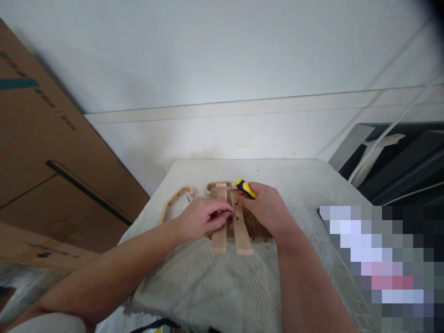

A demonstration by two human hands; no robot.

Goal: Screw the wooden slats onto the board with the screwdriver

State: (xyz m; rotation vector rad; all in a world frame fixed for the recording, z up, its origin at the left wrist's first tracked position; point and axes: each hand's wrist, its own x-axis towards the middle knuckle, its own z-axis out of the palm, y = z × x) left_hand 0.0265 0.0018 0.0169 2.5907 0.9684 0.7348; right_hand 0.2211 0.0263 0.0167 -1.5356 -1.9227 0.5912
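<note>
My right hand (267, 208) is closed around a yellow and black screwdriver (245, 188); its handle end juts out past the fingers and its tip is hidden. With thumb and fingertips pinched together, my left hand (206, 215) rests over two pale wooden strips, holding something too small to make out. The left strip (219, 243) and the right strip (243, 240), which has dark holes, lie across a brown wooden board (258, 226). Behind them shows a rounded wooden piece (209, 186). A bent wooden piece with holes (170, 202) and a small screw (188, 199) lie beyond my left hand.
A pale, textured cloth (215, 286) covers the table, which stands against a white wall (215, 55). A large cardboard box (69, 152) leans at the left. Dark and grey panels (409, 162) stand at the right, above a pixelated patch.
</note>
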